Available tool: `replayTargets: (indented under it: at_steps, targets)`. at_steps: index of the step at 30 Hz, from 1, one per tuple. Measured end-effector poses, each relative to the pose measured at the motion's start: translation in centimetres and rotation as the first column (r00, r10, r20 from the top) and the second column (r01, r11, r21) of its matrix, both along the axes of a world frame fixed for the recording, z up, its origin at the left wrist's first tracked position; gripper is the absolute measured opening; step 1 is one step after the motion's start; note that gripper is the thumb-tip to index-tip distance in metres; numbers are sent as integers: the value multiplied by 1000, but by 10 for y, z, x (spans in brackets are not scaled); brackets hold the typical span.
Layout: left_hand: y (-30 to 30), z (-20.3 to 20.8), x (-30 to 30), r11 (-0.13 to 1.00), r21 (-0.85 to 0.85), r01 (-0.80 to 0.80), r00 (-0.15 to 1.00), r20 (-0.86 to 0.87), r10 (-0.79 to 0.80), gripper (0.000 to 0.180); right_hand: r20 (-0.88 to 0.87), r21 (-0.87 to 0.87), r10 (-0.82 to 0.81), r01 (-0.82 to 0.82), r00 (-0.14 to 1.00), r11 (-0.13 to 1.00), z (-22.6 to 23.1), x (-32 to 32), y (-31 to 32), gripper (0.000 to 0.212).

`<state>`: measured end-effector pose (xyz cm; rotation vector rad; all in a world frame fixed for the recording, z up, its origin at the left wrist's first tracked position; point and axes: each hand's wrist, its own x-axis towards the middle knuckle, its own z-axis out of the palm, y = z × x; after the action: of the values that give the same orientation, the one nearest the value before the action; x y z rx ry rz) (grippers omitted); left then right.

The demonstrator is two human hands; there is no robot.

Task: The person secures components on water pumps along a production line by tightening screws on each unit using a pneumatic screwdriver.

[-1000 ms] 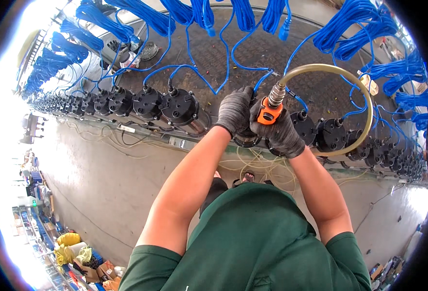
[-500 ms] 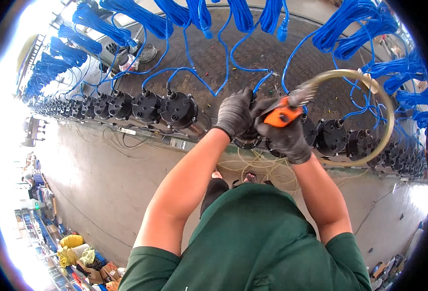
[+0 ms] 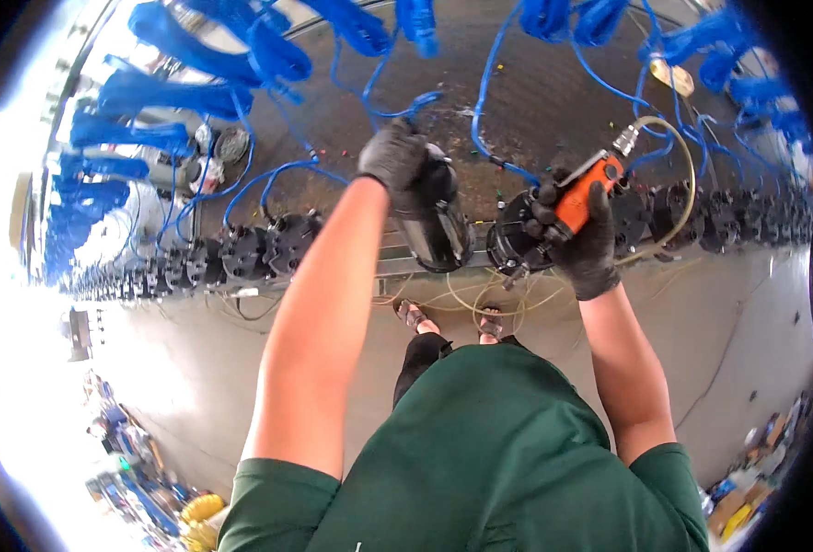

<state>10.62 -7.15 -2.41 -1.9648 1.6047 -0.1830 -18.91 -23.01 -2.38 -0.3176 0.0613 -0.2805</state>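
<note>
While the right hand (image 3: 592,241) holds its gloved fingers wrapped around an orange tool (image 3: 588,195), the gloved left hand (image 3: 392,158) is closed around the upper end of a black cylindrical unit (image 3: 438,235); its fingertips are partly hidden and blurred. The tool lies obliquely across the right palm, its narrow dark end directed toward the lower left, above a neighbouring unit (image 3: 509,237); whether tool and unit touch cannot be told. At the tool's opposite end, a metal coupling (image 3: 625,140) joins a translucent hose (image 3: 691,170), which curves outward and down past the right hand. The gripped unit is located at the near edge of a dark bench (image 3: 553,101), left of the neighbouring unit, its glossy body extending toward the person. Further black units (image 3: 248,253) line the same edge on both sides. Blue cables (image 3: 482,115) cross the bench top, and coiled blue bundles (image 3: 176,106) hang along its far side. Below the edge, pale tubing (image 3: 466,299) lies near the person's sandalled feet (image 3: 413,316) on a grey floor (image 3: 213,396).
</note>
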Motion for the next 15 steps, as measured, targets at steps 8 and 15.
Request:
replayTargets:
  at_steps: [8,15]
  targets:
    - [4,-19,90,587,13,-810,120,-975,188,23,-37,-109,-6,2,999,994,11,2,1,53]
    - [1,-7,89,486,159,-860,-104,-985,137,20,-56,-10,1,-2,998,1000,14,4,-1,38]
